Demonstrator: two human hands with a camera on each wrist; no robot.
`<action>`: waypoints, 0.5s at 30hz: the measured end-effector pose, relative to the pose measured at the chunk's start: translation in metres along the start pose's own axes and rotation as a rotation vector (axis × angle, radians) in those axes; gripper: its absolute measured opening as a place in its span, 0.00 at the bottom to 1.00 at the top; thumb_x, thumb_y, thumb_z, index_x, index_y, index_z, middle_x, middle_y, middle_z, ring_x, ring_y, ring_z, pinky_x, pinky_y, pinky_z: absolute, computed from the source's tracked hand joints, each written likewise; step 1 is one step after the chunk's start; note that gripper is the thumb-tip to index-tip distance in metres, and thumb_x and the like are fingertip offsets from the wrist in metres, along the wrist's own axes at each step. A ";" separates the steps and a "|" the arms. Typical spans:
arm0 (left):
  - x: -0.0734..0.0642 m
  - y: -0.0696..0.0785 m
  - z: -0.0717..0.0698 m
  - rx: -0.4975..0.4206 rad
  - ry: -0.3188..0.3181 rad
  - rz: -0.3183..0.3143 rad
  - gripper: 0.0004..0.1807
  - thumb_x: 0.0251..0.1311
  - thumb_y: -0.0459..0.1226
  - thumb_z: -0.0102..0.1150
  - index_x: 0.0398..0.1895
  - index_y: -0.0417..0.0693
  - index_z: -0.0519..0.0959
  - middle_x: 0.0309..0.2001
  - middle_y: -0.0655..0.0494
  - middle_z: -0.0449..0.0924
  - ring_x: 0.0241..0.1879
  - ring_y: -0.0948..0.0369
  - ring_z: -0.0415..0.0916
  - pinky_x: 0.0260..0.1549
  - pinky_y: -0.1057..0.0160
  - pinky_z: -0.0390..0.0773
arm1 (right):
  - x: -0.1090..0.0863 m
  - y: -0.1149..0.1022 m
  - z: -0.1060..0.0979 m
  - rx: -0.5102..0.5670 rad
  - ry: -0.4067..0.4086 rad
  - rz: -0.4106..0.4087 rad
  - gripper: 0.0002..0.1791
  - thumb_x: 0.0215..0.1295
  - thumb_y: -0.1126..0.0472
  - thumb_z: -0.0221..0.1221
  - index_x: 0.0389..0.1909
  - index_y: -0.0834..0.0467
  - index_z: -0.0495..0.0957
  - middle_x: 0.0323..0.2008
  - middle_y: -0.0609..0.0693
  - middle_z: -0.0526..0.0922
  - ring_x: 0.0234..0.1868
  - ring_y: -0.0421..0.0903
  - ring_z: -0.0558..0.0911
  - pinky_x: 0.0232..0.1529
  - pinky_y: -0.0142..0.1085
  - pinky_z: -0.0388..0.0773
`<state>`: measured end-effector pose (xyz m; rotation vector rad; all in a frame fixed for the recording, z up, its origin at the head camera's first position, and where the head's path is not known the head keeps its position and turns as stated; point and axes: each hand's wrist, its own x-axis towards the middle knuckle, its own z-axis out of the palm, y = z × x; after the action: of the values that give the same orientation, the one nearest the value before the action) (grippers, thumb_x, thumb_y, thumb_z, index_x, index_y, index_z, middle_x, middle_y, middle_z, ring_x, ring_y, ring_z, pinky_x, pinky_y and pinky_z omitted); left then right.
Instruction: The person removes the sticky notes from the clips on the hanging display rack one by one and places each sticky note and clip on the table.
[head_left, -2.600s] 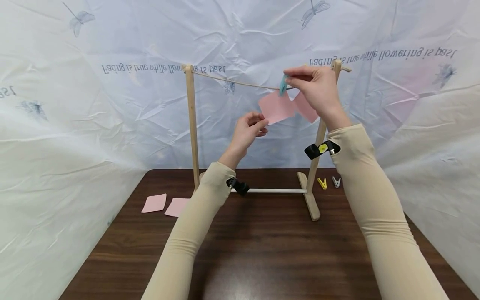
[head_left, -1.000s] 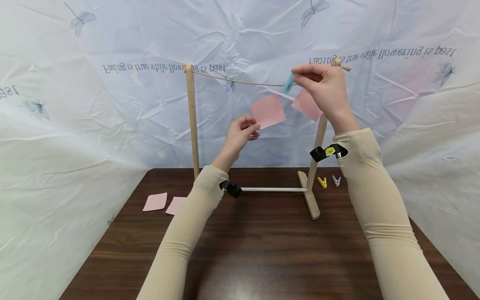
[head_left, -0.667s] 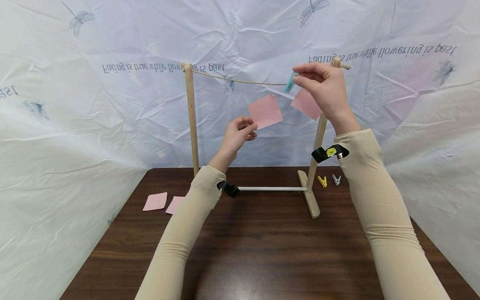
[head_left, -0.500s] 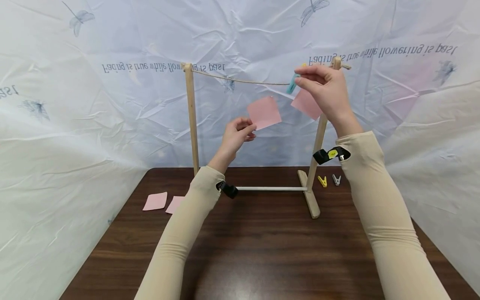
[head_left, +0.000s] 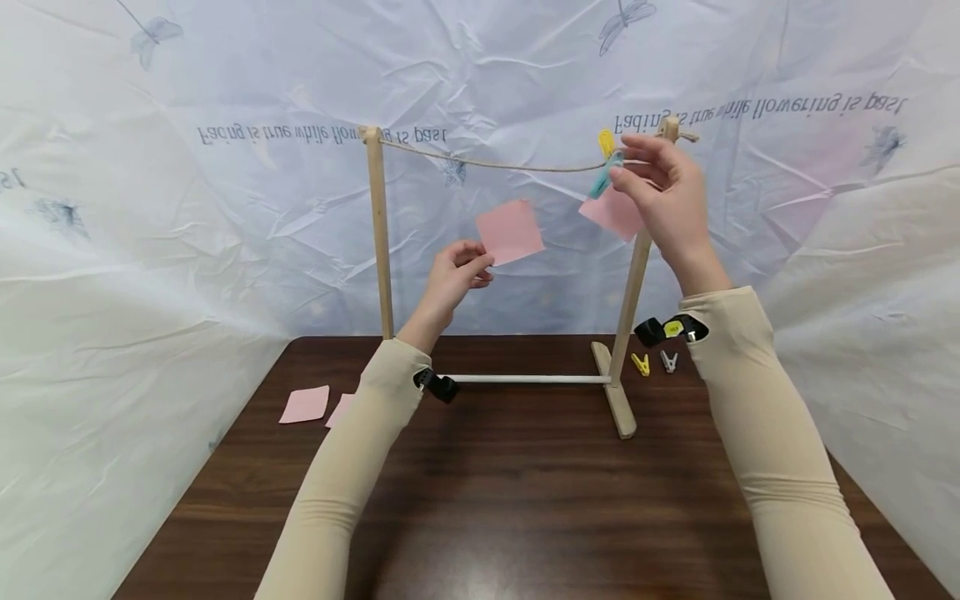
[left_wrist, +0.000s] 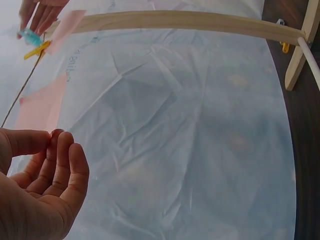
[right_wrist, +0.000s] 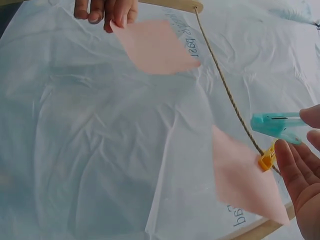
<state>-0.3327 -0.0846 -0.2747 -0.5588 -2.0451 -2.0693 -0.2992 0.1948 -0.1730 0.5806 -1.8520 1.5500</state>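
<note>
By its lower left corner, a square of pink paper (head_left: 510, 233) is pinched between the thumb and fingers of my left hand (head_left: 450, 279), below the rope (head_left: 510, 168) and apart from it. My right hand (head_left: 675, 204) pinches a teal clothespin (right_wrist: 276, 124) up at the rope. Close beside that clothespin, a yellow clothespin (head_left: 606, 144) clips a second pink paper (right_wrist: 245, 175) to the rope. In the head view, the right hand partly hides this hanging paper and the rope's right end.
Wooden posts (head_left: 379, 242) with a white bar (head_left: 525, 379) between them hold the rope above a dark wood table (head_left: 495, 483). Two more pink papers (head_left: 305, 404) lie at left, one partly behind my sleeve. Yellow (head_left: 641, 364) and grey clothespins (head_left: 669, 361) lie at right.
The left hand's paper has come away from the rope and teal clothespin, moving down and left. My right hand has shifted right with the teal clothespin, and the yellow one now shows.
</note>
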 end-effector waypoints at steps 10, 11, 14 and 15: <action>-0.005 0.001 -0.026 0.032 0.040 -0.010 0.07 0.70 0.34 0.60 0.47 0.40 0.76 0.37 0.55 0.81 0.32 0.59 0.81 0.47 0.50 0.84 | -0.010 0.008 -0.017 -0.066 0.049 0.027 0.24 0.65 0.60 0.68 0.62 0.55 0.80 0.51 0.46 0.80 0.50 0.42 0.79 0.51 0.28 0.76; -0.006 0.001 -0.029 0.036 0.040 -0.010 0.08 0.70 0.34 0.60 0.47 0.40 0.76 0.38 0.55 0.81 0.33 0.58 0.81 0.47 0.50 0.83 | -0.011 0.009 -0.019 -0.072 0.051 0.027 0.23 0.65 0.60 0.68 0.61 0.56 0.80 0.51 0.46 0.80 0.49 0.42 0.79 0.50 0.27 0.76; -0.010 0.000 -0.038 0.055 0.039 -0.019 0.09 0.71 0.35 0.59 0.48 0.40 0.76 0.40 0.53 0.80 0.36 0.54 0.81 0.49 0.49 0.83 | -0.013 0.012 -0.023 -0.063 0.054 0.032 0.21 0.65 0.61 0.68 0.59 0.56 0.81 0.51 0.47 0.81 0.48 0.42 0.79 0.48 0.27 0.77; -0.012 0.000 -0.040 0.064 0.040 -0.022 0.09 0.72 0.35 0.59 0.49 0.40 0.76 0.40 0.53 0.80 0.37 0.53 0.81 0.49 0.50 0.83 | -0.014 0.013 -0.024 -0.059 0.056 0.036 0.21 0.65 0.61 0.68 0.58 0.57 0.82 0.50 0.47 0.81 0.47 0.42 0.79 0.47 0.26 0.77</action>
<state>-0.3275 -0.1262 -0.2784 -0.4825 -2.0963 -2.0021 -0.2942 0.2200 -0.1898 0.4751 -1.8679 1.5143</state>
